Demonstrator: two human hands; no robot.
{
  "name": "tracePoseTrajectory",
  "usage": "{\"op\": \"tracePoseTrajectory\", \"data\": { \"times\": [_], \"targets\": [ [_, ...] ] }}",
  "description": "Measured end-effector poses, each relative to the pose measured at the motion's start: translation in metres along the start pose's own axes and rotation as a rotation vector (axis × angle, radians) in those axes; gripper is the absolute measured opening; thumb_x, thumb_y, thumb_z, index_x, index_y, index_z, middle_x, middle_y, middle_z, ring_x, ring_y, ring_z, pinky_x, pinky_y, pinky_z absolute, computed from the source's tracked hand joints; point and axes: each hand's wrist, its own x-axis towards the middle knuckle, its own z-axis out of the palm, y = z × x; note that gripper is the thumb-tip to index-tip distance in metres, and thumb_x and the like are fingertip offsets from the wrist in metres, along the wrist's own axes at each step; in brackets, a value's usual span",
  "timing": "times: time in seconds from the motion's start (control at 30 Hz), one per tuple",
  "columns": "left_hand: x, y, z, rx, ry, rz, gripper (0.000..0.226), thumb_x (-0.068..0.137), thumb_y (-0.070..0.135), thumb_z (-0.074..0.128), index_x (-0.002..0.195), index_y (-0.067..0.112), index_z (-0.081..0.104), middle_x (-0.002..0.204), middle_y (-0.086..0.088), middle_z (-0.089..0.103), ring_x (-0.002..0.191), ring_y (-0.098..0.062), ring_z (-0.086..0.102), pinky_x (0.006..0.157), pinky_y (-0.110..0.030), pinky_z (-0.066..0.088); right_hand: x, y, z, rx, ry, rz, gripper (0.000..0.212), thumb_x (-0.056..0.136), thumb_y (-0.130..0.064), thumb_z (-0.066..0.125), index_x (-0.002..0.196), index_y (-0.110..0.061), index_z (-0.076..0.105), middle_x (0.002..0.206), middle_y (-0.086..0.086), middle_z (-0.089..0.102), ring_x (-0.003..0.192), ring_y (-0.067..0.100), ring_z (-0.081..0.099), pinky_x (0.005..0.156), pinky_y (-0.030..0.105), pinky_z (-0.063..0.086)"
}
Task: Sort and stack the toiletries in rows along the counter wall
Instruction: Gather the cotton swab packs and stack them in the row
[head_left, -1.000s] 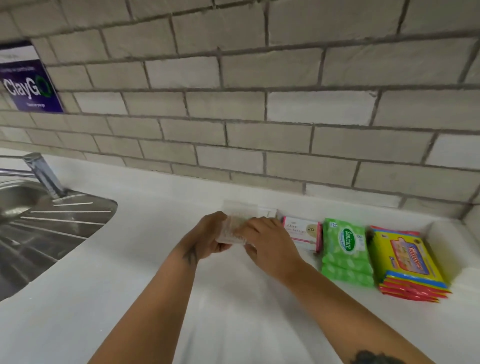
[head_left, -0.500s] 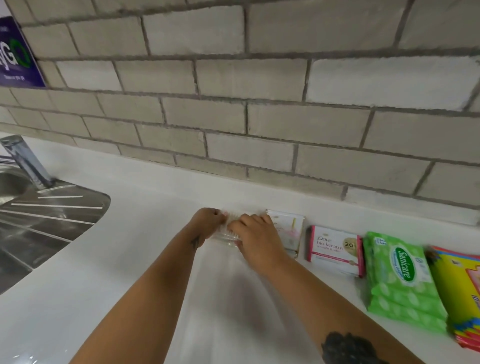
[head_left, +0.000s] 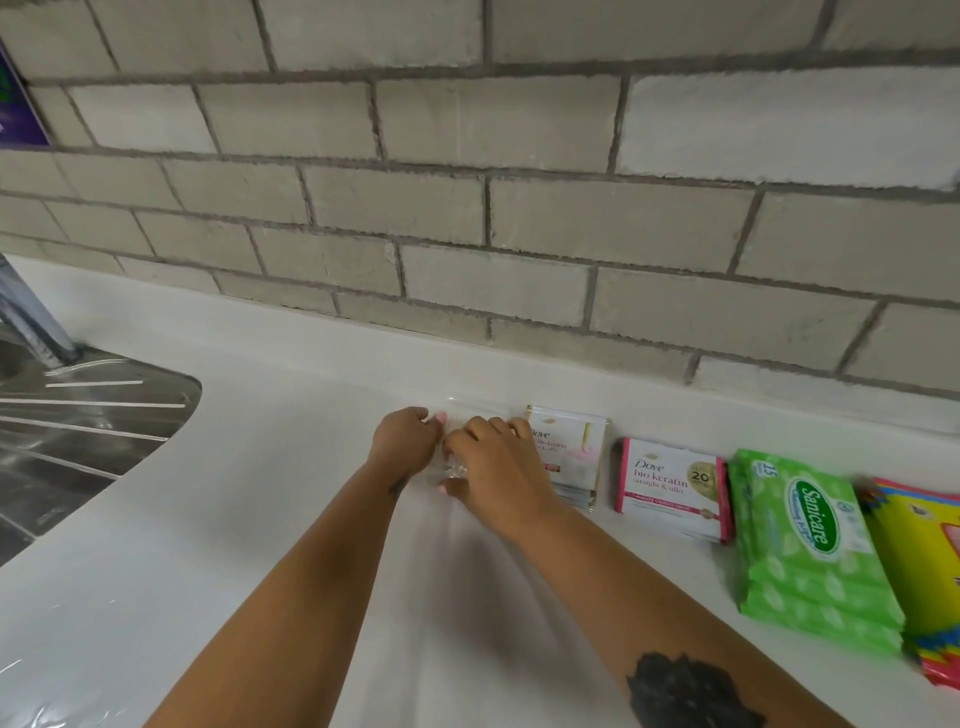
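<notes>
A white counter (head_left: 260, 545) runs under a grey brick wall (head_left: 519, 208). Both hands are close together at its back edge, the left hand (head_left: 402, 444) and right hand (head_left: 496, 470) pinching a clear packet (head_left: 457, 415) against the upstand. Just right of the right hand lie the white Dove sachets (head_left: 571, 441), then the pink Dove stack (head_left: 670, 483), green wipes (head_left: 810, 540) and a yellow pack (head_left: 924, 561). To do it well, I'd square the clear packet to the wall, flush beside the sachets, and flatten it before letting go.

2 bare forearms, no sleeves, pink-painted nails, dark tattoo (head_left: 693, 693) on right forearm
</notes>
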Motion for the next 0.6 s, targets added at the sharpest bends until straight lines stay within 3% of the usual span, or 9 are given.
{"op": "tracePoseTrajectory", "data": {
  "times": [0.1,0.37,0.47,0.6],
  "targets": [
    [0.001,0.003,0.0,0.03,0.072,-0.047,0.054,0.097,0.045,0.038,0.139,0.011,0.043,0.14,-0.015,0.046,0.128,-0.033,0.044,0.106,-0.042,0.036,-0.003,-0.001,-0.01,0.045,0.004,0.022,0.037,0.085,-0.04,0.062,0.116,-0.02,0.059,0.115,0.0,0.058,0.107,0.022,0.051,0.097,0.037,0.028],
    [-0.034,0.022,-0.003,-0.016,0.319,0.25,0.038,0.096,0.04,0.043,0.125,0.02,0.056,0.132,-0.008,0.053,0.125,-0.028,0.044,0.102,-0.041,0.034,-0.03,0.007,-0.05,0.14,0.041,0.125,0.037,0.091,-0.035,0.054,0.125,-0.021,0.052,0.126,-0.004,0.052,0.116,0.018,0.047,0.097,0.032,0.037],
    [-0.062,0.043,-0.004,-0.128,0.35,0.341,0.034,0.096,0.034,0.046,0.123,0.018,0.057,0.13,-0.009,0.054,0.122,-0.028,0.048,0.103,-0.042,0.039,-0.051,0.01,-0.073,0.203,0.151,0.168,0.036,0.089,-0.032,0.058,0.123,-0.02,0.055,0.124,-0.003,0.056,0.113,0.018,0.051,0.092,0.03,0.043],
    [-0.104,0.078,0.001,-0.188,0.335,0.424,0.033,0.097,0.029,0.044,0.125,0.015,0.055,0.129,-0.005,0.055,0.123,-0.021,0.047,0.102,-0.032,0.036,-0.081,0.016,-0.108,0.239,0.241,0.236,0.041,0.088,-0.029,0.059,0.127,-0.02,0.052,0.125,-0.002,0.056,0.111,0.019,0.052,0.088,0.031,0.046]
  ]
}}
